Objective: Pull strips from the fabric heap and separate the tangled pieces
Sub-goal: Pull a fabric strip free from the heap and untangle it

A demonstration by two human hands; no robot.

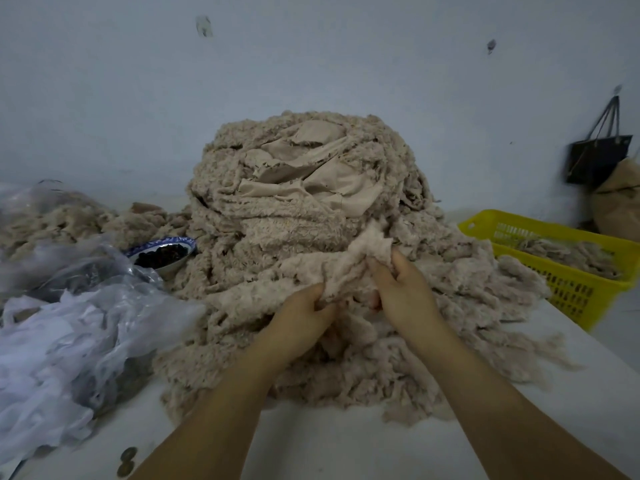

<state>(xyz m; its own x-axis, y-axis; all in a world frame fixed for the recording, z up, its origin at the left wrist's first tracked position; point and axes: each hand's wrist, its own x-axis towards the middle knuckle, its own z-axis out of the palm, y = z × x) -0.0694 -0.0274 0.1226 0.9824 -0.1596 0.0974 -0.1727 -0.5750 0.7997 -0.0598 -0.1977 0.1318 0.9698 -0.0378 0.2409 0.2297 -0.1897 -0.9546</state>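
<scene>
fabric heap (311,188) sits in the middle of the white bench (346,445), a tall mound of fuzzy beige strips wound over one another, with a few flat, smooth pieces of cloth showing near its top. its foot spreads forward and to the right in looser, stringy tails.

both hands are low at the front of the mound. the left hand (304,313) has its fingers curled into a fold of fuzzy strip (349,261). the right hand (398,289) pinches the same bunch just beside it, thumb on top. so each grip is closed on fabric, the two nearly touching, with a tuft of the strip standing up between and above them. the strip runs off to the left into the mound, so it is not free of the tangle yet.

as for progress, i judge it far from finished. the yellow basket (571,296) at the right holds only a shallow layer of beige pieces. these may be the separated ones, though i can't be sure. the mound itself is high and tightly wound, so most of the pulling and untangling looks to be left.

to the left lie crumpled clear plastic bags (86,327), more beige fabric behind them, and a blue-rimmed bowl (162,242) of something dark at the mound's edge.
</scene>
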